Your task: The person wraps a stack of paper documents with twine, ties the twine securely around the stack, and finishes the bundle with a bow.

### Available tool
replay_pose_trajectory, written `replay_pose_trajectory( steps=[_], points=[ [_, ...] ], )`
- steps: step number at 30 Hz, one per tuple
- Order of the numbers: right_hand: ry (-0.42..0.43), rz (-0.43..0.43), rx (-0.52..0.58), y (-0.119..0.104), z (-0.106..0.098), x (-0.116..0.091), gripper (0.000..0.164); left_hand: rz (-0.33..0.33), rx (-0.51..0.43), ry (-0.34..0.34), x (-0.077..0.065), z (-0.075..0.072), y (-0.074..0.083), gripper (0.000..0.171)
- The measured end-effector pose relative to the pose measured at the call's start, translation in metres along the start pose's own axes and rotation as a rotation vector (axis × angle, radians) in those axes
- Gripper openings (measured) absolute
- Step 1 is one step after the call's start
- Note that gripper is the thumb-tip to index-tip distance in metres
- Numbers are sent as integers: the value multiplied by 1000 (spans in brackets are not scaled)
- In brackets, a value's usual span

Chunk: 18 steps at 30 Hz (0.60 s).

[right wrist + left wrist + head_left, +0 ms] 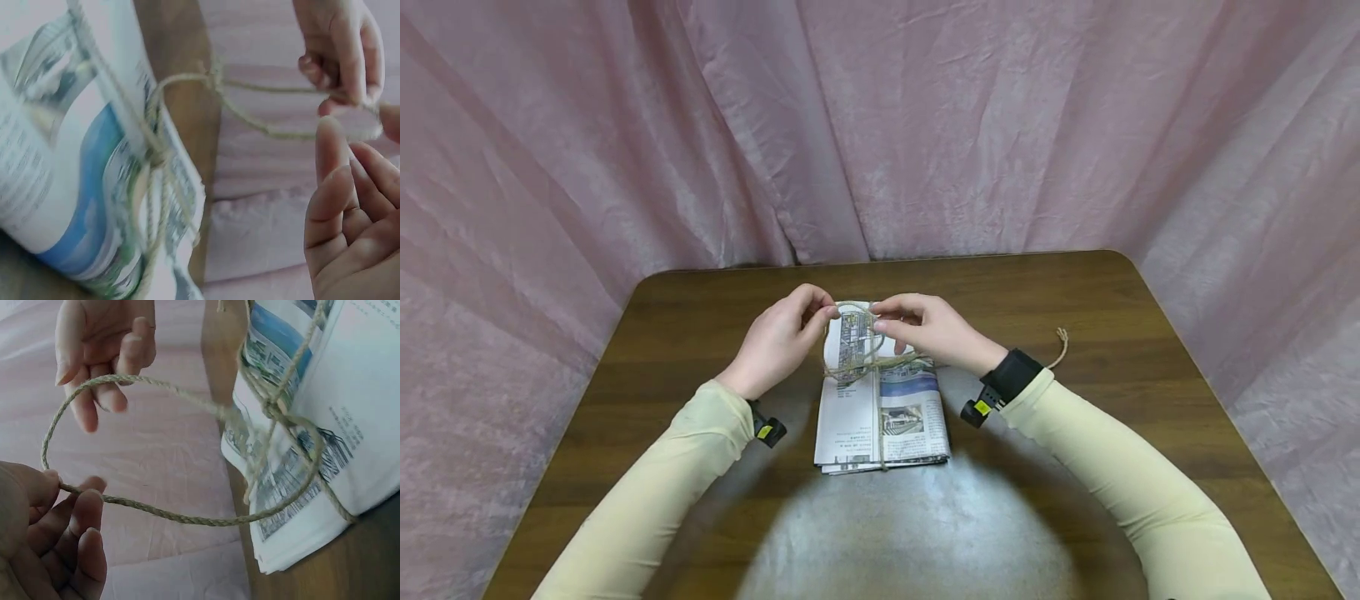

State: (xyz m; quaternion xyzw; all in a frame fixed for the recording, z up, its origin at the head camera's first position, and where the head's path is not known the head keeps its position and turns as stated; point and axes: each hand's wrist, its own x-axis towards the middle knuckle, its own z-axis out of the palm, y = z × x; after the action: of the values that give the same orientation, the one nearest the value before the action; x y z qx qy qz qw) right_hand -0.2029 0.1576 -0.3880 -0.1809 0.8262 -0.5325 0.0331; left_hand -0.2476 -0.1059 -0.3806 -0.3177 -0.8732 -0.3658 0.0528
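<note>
A folded newspaper bundle (846, 421) lies on the table, with twine (877, 408) crossed around it and knotted on top. From the knot (274, 411) a twine loop (175, 517) rises above the far end of the bundle. My left hand (782, 333) pinches the side of this loop between thumb and fingertips. Opposite it, my right hand (928, 329) has its fingers loosely bent and spread from the thumb, right beside the loop. In the right wrist view the right fingers (331, 156) overlap the loop's end without gripping it.
The brown wooden table (700, 317) has a rounded far edge. A frayed twine end (1062, 337) lies on it, beyond my right wrist. Pink curtains (962, 125) hang behind and at both sides. Each wrist wears a dark strap with a small camera.
</note>
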Motion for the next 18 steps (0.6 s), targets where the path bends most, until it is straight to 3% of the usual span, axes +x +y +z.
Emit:
replay_pose_trajectory(
  steps=[4,11,15,18],
  points=[
    [23,-19,9,-11,-1,-1,23,16,-29,-36,4,2,2,8],
    [144,-58,-109,-27,-17,-10,18,39,-40,-175,-3,18,-8,20],
    [238,-71,-120,-31,-32,-17,18,6,-30,-227,-8,26,-19,15],
    [282,-63,-148,-30,-43,-24,19,-46,-96,-238,-10,27,-27,13]
  ],
)
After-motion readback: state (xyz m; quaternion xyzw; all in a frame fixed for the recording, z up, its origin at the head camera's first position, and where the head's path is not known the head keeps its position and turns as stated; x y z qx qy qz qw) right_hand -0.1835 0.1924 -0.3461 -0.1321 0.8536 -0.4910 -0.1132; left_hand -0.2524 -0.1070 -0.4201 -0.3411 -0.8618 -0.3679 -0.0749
